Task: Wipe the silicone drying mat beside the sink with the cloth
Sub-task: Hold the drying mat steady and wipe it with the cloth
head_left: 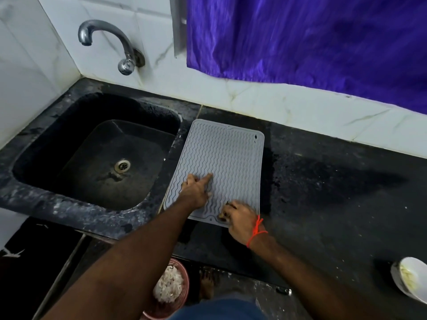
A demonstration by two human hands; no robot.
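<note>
A grey silicone drying mat (226, 153) with wavy ridges lies flat on the black countertop (335, 192), just right of the sink (34, 181). My left hand (196, 188) rests on the mat's near left part, fingers stretched forward and pressing down. My right hand (240, 220), with a red thread at the wrist, sits at the mat's near right corner. Its fingers are curled over the near edge and seem to pinch it. No cloth is in view.
A steel tap (104, 40) juts from the tiled wall above the sink. A purple curtain (300, 38) hangs behind the counter. A white bowl (411, 278) stands at the counter's near right edge. A pink basket (171, 287) sits on the floor below.
</note>
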